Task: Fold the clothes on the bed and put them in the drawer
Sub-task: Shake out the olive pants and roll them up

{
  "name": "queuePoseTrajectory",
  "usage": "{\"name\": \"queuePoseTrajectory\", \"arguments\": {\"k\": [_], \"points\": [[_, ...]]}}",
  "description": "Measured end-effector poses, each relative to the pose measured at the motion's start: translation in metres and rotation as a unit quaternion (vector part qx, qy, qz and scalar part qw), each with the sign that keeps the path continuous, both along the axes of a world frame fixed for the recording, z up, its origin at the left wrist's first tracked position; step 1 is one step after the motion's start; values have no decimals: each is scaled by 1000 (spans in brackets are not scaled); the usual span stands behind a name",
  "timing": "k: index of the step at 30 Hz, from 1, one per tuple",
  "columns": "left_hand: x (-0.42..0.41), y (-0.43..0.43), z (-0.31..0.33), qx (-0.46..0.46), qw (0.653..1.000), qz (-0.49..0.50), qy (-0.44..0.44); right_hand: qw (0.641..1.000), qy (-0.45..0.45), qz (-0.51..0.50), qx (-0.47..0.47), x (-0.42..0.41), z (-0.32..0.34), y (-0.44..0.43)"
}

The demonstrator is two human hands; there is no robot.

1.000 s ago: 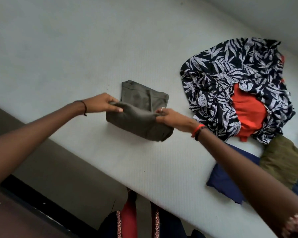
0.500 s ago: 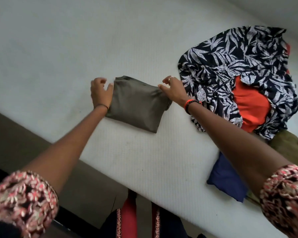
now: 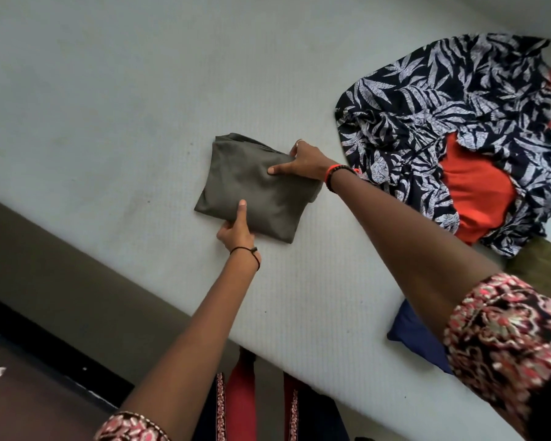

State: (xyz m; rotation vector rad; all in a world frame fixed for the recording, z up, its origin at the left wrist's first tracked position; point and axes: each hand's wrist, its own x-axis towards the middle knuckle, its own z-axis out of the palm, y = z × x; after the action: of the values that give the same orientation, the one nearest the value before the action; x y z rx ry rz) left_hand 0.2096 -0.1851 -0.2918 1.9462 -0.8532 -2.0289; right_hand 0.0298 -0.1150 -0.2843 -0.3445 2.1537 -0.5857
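Folded garment (image 3: 252, 186) mid-bed (image 3: 109, 90) — clothes heap (image 3: 442, 122) to its right, pillow (image 3: 411, 338) nearer.

Left hand (image 3: 237, 232): reaches in from 7 o'clock on a bare forearm, thumb extended flat toward 12 o'clock, the other fingers tucked out of sight beneath it; thin dark band at the wrist; patterned sleeve at the upper arm. Right hand (image 3: 303, 160): enters from 4 o'clock on a long bare forearm, thumb pointing toward 9 o'clock, fingers curled over toward 11 o'clock, ring on one finger; red and dark bead bands at the wrist; patterned sleeve at the elbow.
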Motion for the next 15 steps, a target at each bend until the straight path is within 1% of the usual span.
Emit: {"name": "queuePoseTrajectory", "arguments": {"k": [3, 6, 8, 10, 12, 15], "points": [[-5, -8, 1, 41, 998, 18, 33, 998, -57, -21, -5, 0, -4, 5], [-6, -15, 9, 88, 991, -11, 96, 993, -109, -51, 7, 5, -3, 13], [-4, -20, 15, 89, 988, -54, 116, 987, -135, -84, -9, 15, -1, 22], [-1, -19, 26, 73, 985, -110, 114, 977, -164, -130, -38, 30, 5, 37], [3, -16, 41, 64, 978, -170, 105, 960, -200, -184, -66, 50, 10, 57], [13, -4, 60, 70, 954, -276, 95, 931, -240, -264, -83, 87, 28, 98]]}}
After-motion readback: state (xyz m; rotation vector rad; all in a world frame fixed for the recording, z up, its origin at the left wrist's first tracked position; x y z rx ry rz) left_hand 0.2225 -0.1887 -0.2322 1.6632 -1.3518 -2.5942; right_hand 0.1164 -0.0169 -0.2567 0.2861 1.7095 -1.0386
